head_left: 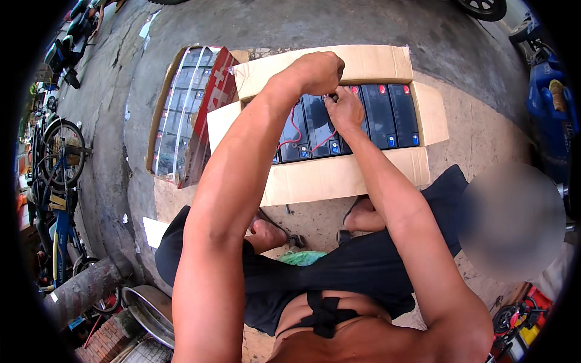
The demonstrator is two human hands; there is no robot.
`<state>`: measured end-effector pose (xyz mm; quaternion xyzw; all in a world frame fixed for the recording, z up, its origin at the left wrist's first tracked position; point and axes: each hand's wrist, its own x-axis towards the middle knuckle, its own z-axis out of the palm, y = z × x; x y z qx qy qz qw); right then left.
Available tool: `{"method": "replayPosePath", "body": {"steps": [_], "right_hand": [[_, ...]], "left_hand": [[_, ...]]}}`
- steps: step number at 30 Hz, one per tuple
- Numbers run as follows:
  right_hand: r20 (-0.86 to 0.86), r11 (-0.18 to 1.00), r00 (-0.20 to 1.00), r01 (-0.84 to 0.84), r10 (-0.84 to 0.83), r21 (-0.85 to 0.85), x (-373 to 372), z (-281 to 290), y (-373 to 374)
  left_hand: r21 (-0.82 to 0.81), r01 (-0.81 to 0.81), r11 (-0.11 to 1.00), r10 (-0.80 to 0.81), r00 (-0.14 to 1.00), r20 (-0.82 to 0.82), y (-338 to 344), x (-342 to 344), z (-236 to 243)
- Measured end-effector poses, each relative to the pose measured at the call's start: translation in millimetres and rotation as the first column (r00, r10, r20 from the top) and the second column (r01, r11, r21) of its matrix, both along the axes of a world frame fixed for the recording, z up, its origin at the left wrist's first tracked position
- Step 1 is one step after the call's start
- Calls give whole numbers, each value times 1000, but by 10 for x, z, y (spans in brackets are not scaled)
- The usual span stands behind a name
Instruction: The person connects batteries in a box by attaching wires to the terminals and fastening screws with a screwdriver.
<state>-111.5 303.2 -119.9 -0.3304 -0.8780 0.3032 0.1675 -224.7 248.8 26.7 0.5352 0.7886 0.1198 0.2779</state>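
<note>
Location type: workshop, apparently for vehicle or battery repair, with work at ground level. Indicators: cracked, stained concrete floor (133, 78); open carton (321, 181) of black batteries (376, 115) with loose red wires (295, 128), 12 to 1 o'clock; red-sided carton (209, 109), 10 o'clock; bicycle (61, 224), 9 o'clock; dark two-wheeler (57, 51), 10 o'clock, outer rim; wheel (484, 7), between 1 and 2 o'clock.

**Black batteries (375, 118) in a row, two red wires (295, 126) across them**

The batteries stand side by side in the open carton (345, 176), tops facing up. Where they show, red terminals (382, 89) line its far edge and blue terminals (392, 142) its near edge. Both thin wires curve loosely over batteries left of the carton's middle, running toward the near edge; their far ends are hidden.
</note>
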Motion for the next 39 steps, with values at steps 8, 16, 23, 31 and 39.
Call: {"method": "replayPosePath", "body": {"steps": [8,16,23,31,39], "right_hand": [[-261,704,932,-363,254,-611,-65,735,240],[-230,831,936,-344,267,-437,34,496,333],[-90,921,967,-255,239,-293,-111,689,286],[-251,915,929,-330,272,-232,-275,642,212],[-144,917,953,-295,265,-268,-164,609,319]], "left_hand": [[75,-57,995,56,998,18,-39,-25,-45],[279,-284,918,317,945,-82,46,240,-136],[381,-262,887,381,881,-281,-19,282,-117],[376,-238,896,372,864,-340,-147,170,-243],[293,-195,936,299,880,-370,-128,228,-11]]}}
